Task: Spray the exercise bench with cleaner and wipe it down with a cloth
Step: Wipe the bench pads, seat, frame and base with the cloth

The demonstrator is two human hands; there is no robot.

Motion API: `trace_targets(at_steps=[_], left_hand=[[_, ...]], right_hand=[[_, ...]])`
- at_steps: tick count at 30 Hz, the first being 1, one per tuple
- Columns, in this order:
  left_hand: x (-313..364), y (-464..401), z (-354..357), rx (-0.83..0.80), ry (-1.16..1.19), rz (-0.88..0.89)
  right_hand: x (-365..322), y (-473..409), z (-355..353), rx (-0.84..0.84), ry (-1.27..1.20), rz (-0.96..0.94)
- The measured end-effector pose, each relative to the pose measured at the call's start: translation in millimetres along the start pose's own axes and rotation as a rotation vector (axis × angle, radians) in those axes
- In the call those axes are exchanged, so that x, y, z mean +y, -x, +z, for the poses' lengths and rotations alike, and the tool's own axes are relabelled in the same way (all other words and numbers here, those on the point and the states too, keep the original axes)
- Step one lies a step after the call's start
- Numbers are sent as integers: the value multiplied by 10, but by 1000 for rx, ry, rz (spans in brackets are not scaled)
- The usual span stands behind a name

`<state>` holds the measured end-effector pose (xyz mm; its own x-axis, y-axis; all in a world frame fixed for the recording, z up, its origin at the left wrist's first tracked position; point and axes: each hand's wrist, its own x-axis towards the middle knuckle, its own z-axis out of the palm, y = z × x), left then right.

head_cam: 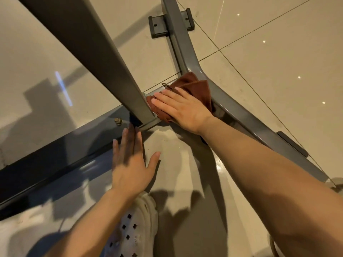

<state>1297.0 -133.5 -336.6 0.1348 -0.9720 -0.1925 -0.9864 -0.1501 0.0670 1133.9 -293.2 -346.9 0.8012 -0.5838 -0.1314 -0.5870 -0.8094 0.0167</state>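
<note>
The grey metal base frame (241, 115) of the exercise bench lies on the floor, its legs meeting at a joint in mid-view. A slanted grey post (96, 52) rises from that joint toward the upper left. My right hand (181, 108) presses a brown cloth (196, 86) flat onto the frame at the joint, fingers straight. My left hand (130, 160) hovers open just below the post's foot, fingers spread and pointing at the left leg (55, 151). No spray bottle is in view.
Glossy beige floor tiles (269, 52) surround the frame. A black floor bracket (157, 26) holds the far leg at the top. A bolt (117, 121) sticks out of the left leg. My white perforated shoe (137, 229) stands at the bottom centre.
</note>
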Motion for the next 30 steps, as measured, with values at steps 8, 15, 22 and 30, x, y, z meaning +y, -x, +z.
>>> trace_targets(at_steps=[8,15,22,30], left_hand=[[-246,48,-68,14,30,118],[-723,429,-92,119,48,22],[-1173,694,-65,279,365,-196],[-1521,944,-230,336,483,-374]], right_hand=[[179,239,-147,-64,59,136],[-338,560,-158,270,-680,450],[-1299,310,-366,456,-652,123],[-2308,-880,-378,-77,-190,22]])
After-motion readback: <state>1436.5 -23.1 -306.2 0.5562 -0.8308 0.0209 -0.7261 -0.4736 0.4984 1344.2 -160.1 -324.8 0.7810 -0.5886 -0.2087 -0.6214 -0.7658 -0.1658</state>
